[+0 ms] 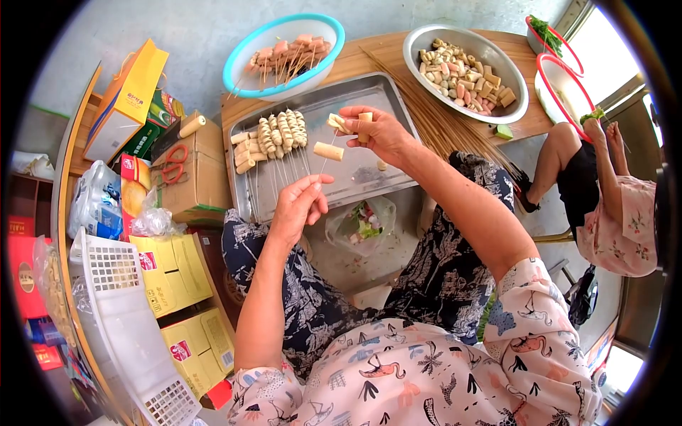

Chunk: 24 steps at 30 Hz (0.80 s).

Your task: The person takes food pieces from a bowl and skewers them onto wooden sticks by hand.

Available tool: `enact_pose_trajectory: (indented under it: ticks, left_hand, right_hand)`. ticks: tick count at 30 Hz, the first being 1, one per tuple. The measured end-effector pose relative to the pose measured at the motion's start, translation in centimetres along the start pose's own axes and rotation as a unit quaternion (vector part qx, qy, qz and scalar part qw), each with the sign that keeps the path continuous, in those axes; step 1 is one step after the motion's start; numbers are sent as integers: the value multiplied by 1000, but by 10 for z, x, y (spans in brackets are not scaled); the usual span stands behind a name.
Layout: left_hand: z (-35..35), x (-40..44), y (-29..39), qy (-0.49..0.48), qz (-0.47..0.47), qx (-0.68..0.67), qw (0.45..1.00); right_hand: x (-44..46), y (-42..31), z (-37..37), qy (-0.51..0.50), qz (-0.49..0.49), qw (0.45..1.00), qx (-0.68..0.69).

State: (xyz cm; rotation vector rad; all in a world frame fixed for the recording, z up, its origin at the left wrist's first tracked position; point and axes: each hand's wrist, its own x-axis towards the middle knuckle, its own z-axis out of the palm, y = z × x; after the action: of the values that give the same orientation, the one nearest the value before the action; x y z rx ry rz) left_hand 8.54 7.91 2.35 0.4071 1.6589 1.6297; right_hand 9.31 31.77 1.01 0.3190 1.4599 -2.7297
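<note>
Over the middle of the metal tray [383, 89], the left hand [298, 204] pinches a thin skewer [323, 169] between thumb and fingers, with a pale roll [329, 151] threaded on it. The right hand [380, 135], just beyond and to the right, has its fingers closed on a folded piece [339, 123] and a short tube [365, 128]. The roll looks light and fairly soft, likely to dent or split under a hard squeeze, so its rounded sides seem the place for a gentle hold. The skewer looks light and stiff but slender, probably easy to snap if bent; gripping low, clear of the food, should steady it.
</note>
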Motion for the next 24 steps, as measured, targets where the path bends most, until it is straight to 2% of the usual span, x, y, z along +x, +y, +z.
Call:
enact_pose_trajectory:
  ticks: [13,24]
  left_hand:
    - [2,0,0,-2,2,21,1000]
    - [3,-1,-1,-1,-1,47,999]
  right_hand:
    - [-2,-6,-2,5,10,995,-98]
    - [3,-1,-12,-24,73,996,-39]
